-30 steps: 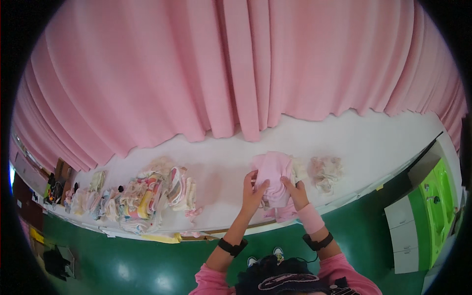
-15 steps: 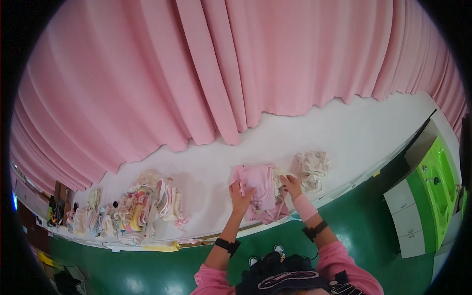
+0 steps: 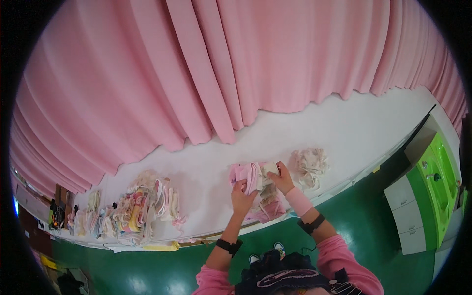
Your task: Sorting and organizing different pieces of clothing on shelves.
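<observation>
The left hand (image 3: 243, 197) has its grip closed on the folded pink cloth (image 3: 248, 173), thumb and fingers around the near end, while the right hand (image 3: 281, 181) appears to pinch the cream cloth (image 3: 268, 168) just beside it. Both cloths are at the near side of the white bench (image 3: 206, 172), between the big pile of cloths (image 3: 140, 209) and the small pale heap (image 3: 309, 167). The likeliest trouble is the folds coming apart: the fabric looks soft and loosely layered, so if one grip slackened or the hands pulled unevenly, the layers could slide and spread. Because pink and cream lie against each other, a careless pinch could also catch both and drag one out of shape. The lower pink cloth (image 3: 268, 211) lies close to the front edge, so a tug from above, or a brush of the right wrist, might tip it onto the green floor (image 3: 196, 265). A wide swing of the right hand could snag the pale heap's loose ends. Whether the cloths are joined underneath, I cannot tell.
</observation>
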### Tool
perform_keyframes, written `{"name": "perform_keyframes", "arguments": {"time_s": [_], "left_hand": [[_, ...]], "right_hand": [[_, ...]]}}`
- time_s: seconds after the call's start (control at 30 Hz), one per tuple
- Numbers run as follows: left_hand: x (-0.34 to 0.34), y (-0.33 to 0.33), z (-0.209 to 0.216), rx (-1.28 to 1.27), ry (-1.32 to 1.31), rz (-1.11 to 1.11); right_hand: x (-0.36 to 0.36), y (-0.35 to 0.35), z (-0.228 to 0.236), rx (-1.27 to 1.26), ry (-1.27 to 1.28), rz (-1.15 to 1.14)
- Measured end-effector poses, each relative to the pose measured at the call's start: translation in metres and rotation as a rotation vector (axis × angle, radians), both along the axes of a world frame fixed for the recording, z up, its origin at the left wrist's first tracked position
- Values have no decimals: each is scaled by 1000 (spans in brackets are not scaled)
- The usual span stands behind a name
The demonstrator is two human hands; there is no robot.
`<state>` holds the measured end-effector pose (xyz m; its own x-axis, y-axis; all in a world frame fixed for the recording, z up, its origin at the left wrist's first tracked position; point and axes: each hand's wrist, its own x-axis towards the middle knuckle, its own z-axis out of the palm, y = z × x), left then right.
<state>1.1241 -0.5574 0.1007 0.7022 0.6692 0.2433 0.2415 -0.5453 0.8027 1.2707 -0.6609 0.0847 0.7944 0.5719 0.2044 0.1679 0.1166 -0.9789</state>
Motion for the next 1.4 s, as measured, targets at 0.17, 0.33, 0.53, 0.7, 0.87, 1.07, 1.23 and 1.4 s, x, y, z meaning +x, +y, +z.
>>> {"name": "perform_keyframes", "arguments": {"time_s": [0.17, 0.33, 0.53, 0.7, 0.87, 1.07, 1.23, 1.4], "left_hand": [[-31, 51, -25, -341, -160, -19], [-36, 49, -9, -482, -233, -117], [-19, 26, -6, -4, -254, -172], [-3, 5, 6, 194, -208, -327], [-7, 18, -13, -125, -146, 105], [-18, 26, -9, -545, -158, -53], [-13, 9, -5, -644, -211, -107], [-20, 22, -13, -671, -306, 6]], "right_hand": [[-4, 7, -9, 17, 281, -39], [10, -4, -40, -135, 83, -81], [-7, -6, -37, -150, 132, -34], [-12, -11, -14, -23, 469, -12], [-23, -13, -9, -56, 297, 26], [-30, -5, 15, -228, 3, -50], [-32, 14, 0, -51, 161, -13], [-26, 5, -12, 165, 483, 38]]}}
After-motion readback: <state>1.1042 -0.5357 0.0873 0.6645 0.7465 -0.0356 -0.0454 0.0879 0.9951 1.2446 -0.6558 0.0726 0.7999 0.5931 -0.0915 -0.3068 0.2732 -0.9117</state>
